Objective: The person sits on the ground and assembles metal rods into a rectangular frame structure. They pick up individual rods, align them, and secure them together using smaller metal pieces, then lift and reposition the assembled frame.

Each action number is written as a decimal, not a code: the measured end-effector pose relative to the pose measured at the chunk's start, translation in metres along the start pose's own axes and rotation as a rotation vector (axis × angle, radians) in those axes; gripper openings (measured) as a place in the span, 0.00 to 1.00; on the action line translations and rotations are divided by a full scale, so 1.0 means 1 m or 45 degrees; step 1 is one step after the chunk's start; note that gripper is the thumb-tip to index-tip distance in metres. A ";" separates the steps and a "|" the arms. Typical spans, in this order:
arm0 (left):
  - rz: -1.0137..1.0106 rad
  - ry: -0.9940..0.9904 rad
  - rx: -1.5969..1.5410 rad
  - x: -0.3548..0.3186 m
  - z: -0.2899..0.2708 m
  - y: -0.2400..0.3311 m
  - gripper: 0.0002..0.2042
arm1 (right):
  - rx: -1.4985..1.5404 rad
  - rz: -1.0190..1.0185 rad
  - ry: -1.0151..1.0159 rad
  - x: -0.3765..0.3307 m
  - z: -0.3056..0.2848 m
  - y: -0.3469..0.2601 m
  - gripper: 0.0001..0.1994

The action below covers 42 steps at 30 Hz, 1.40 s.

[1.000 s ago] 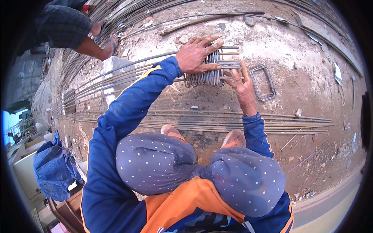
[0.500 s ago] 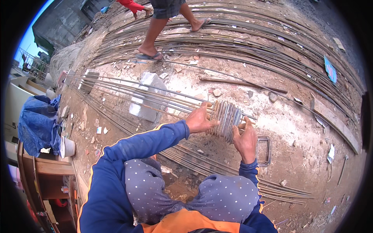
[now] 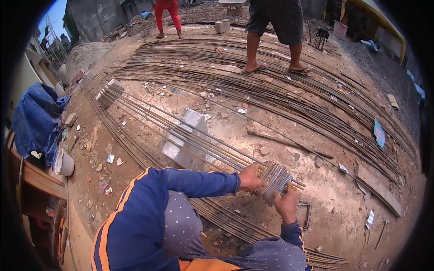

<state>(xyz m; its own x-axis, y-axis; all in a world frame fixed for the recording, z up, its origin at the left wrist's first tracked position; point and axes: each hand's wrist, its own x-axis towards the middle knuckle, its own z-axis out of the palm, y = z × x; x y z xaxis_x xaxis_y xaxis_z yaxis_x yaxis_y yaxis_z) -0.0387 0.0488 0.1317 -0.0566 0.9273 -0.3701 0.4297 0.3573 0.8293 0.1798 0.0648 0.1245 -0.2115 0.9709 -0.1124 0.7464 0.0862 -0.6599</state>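
Observation:
A tight stack of rectangular steel stirrups is strung around several long rebar rods. My left hand is closed on the stack's left end, its fingers beside the rods. Against the right end, my right hand grips the stirrups, thumb on the near side; some of its fingers are hidden. The rod tips stick out just past the stack. A pale concrete block holds the rods off the ground, and a second block stands under their far end. One loose stirrup lies near my right wrist.
Many long rebars spread across the ground beyond, where a person in dark shorts and another in red trousers stand. A wooden plank and a hammer-like tool lie right; a white bucket sits left.
My view has tilted up and the stack sits lower in it. The person in dark shorts has stepped rightward. Both my hands stay on the stirrups.

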 end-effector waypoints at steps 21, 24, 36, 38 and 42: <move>0.115 -0.318 -0.540 -0.009 -0.106 -0.059 0.32 | 0.353 0.297 -0.081 0.003 0.051 -0.088 0.30; 0.189 -0.391 -0.407 -0.009 -0.121 -0.066 0.32 | 0.407 0.296 -0.056 0.002 0.056 -0.093 0.29; 0.490 -0.624 0.279 0.009 -0.164 -0.044 0.45 | -0.317 0.302 0.294 -0.008 0.051 -0.078 0.23; 0.575 -0.564 0.322 0.007 -0.153 -0.046 0.46 | -0.406 0.317 0.324 -0.002 0.053 -0.087 0.23; 0.457 -0.711 0.164 0.011 -0.137 -0.071 0.54 | -0.343 0.373 0.177 0.012 0.061 -0.098 0.22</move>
<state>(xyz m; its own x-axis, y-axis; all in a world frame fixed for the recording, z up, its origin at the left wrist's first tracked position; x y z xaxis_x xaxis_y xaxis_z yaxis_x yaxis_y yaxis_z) -0.1935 0.0492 0.1265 0.5692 0.7765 -0.2703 0.4408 -0.0106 0.8976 0.0655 0.0543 0.1426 0.1076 0.9823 -0.1531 0.9045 -0.1607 -0.3950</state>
